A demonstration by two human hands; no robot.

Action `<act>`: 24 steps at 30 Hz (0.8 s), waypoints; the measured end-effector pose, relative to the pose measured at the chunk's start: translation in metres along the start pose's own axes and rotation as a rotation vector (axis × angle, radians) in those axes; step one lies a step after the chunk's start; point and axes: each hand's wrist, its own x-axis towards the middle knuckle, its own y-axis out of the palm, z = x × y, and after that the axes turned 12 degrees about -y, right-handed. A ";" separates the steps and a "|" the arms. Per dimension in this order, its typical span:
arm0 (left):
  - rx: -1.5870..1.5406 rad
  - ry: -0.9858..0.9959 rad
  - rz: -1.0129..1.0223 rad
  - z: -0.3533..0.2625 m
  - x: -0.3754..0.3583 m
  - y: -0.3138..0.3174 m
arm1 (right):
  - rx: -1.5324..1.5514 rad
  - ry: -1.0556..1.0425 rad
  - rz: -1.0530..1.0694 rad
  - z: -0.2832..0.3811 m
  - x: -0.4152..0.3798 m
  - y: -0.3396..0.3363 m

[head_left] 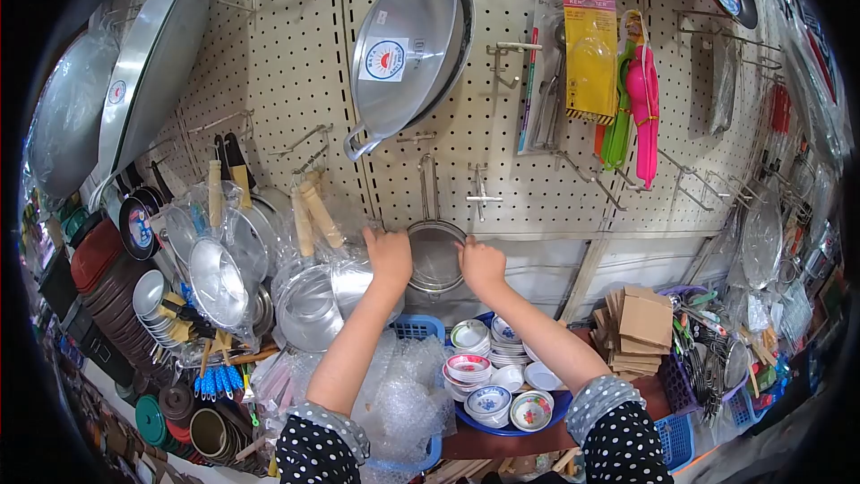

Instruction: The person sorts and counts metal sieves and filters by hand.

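A round fine-mesh strainer (436, 257) hangs by its long wire handle on the pegboard in front of me. My left hand (389, 257) is at its left rim, fingers curled; the fingertips on the far side are partly hidden. On the opposite rim, my right hand (484, 266) is closed, with its fingers at the edge of the mesh. Just left of my left hand are plastic-wrapped saucepans (309, 309) with wooden handles. Above the strainer hangs a large two-handled metal wok (408, 40) bearing a round sticker.
Bowls fill a blue basin (557, 410) below my hands, beside bubble wrap (399, 390). Cardboard pieces (645, 323) are stacked to the right, near a purple basket (678, 376) of utensils. Metal hooks (587, 175) jut from the pegboard (511, 0); a pink squeezer (643, 99) hangs there.
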 end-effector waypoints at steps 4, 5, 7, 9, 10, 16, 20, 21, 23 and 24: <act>0.020 -0.006 -0.052 -0.003 0.000 0.004 | -0.053 0.000 0.042 0.001 0.005 0.005; 0.032 -0.007 -0.069 -0.004 0.000 0.005 | -0.061 0.003 0.048 0.001 0.006 0.005; 0.059 0.019 -0.113 -0.006 0.000 0.010 | -0.076 0.014 0.053 -0.003 0.009 0.009; 0.124 0.028 -0.148 -0.009 0.000 0.013 | -0.095 0.021 0.043 -0.006 0.010 0.010; 0.177 0.023 -0.160 -0.010 0.000 0.015 | -0.105 0.023 0.032 -0.005 0.010 0.009; 0.240 -0.033 -0.159 -0.012 -0.001 0.016 | -0.074 0.082 0.061 0.001 0.007 -0.011; 0.035 -0.014 -0.187 -0.019 -0.026 -0.037 | -0.042 0.127 -0.060 0.010 -0.010 -0.039; -0.021 -0.009 -0.173 -0.023 -0.035 -0.046 | -0.043 0.089 -0.114 0.012 -0.017 -0.045; -0.137 0.007 -0.139 -0.032 -0.055 -0.059 | -0.054 0.018 -0.219 0.015 -0.035 -0.058; -0.189 0.051 -0.135 -0.038 -0.066 -0.067 | 0.021 0.025 -0.150 0.021 -0.046 -0.072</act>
